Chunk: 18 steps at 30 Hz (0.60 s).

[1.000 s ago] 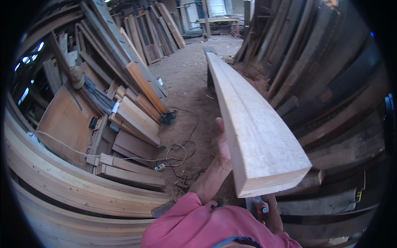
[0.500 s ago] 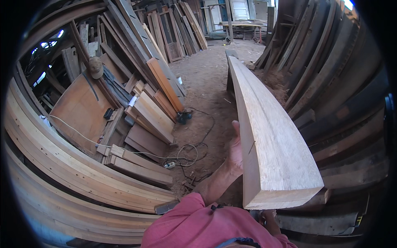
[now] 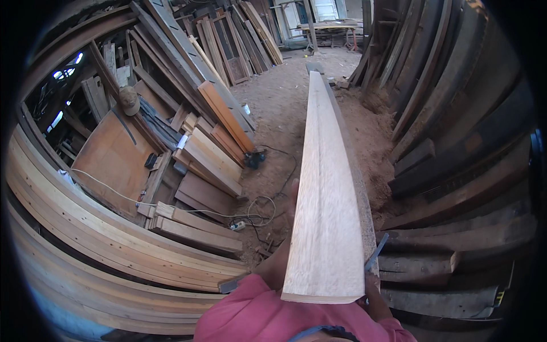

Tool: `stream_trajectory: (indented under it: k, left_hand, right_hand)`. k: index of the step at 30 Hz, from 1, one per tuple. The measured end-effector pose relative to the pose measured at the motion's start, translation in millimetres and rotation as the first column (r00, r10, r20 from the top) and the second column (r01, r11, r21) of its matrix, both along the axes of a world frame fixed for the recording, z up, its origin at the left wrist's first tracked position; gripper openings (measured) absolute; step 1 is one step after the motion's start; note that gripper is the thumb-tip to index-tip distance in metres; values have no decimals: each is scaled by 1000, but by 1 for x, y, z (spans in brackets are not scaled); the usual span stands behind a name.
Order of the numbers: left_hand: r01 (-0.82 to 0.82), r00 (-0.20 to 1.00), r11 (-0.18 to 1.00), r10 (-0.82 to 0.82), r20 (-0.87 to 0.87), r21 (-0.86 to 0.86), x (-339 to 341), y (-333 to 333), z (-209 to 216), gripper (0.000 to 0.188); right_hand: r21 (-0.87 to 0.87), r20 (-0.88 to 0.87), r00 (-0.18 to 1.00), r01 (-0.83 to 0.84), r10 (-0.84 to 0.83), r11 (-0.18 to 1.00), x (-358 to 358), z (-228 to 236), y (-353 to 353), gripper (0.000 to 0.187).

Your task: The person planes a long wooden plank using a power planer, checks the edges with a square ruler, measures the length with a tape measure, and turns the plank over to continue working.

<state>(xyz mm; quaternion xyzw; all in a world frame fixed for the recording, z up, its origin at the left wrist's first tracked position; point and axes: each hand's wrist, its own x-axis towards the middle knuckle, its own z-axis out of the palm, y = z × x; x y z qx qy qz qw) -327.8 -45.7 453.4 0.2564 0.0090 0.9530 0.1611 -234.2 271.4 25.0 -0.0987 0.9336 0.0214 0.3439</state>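
Observation:
A long, thick wooden beam point(image 3: 325, 216) with a pale sawn face stretches away from my chest, its near end broad and its far end looking narrow. At its left edge is my left hand point(image 3: 294, 196), of which the thumb side shows; the other fingers are hidden by the wood, and the hand seems to grip the beam. Low at the beam's right edge, my right hand point(image 3: 372, 281) is closed and partly covered. A thin blue-grey stick point(image 3: 378, 249), of a kind I cannot make out, slants up from it along the beam's side.
Long planks point(image 3: 114, 245) lie stacked on the left, beside shorter boards and a cable point(image 3: 228, 215) with a socket block point(image 3: 237, 226). A dark power tool point(image 3: 254, 158) sits on the dirt floor point(image 3: 279, 108). Dark timbers point(image 3: 456, 154) lean along the right, near sawdust.
The beam's near end has swung left and turned, so its end face shows less. My left hand has become more covered. The blue-grey stick has come into sight beside my right hand.

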Motion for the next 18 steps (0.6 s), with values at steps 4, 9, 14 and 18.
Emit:
stream_trajectory:
  k: [4, 9, 14, 18]
  left_hand:
    - [-113, 987, 990, 121, 104, -81, 7, -22, -27, 62]
    - [-330, 850, 863, 448, 277, -383, 65, -114, -74, 60]
    - [-122, 722, 342, 675, 154, -932, 175, -248, -187, 66]
    - [298, 739, 368, 494, 457, -881, 253, -197, -122, 65]
  right_hand:
    - [-375, -147, 893, 348, -426, 859, -13, 16, -10, 57]
    - [-798, -180, 617, 364, -766, 481, -74, 119, -49, 36]
    - [-920, -391, 470, -170, -791, 353, -138, 242, -81, 25]
    - [-948, -281, 522, -284, -805, 147, -157, 332, -121, 17]
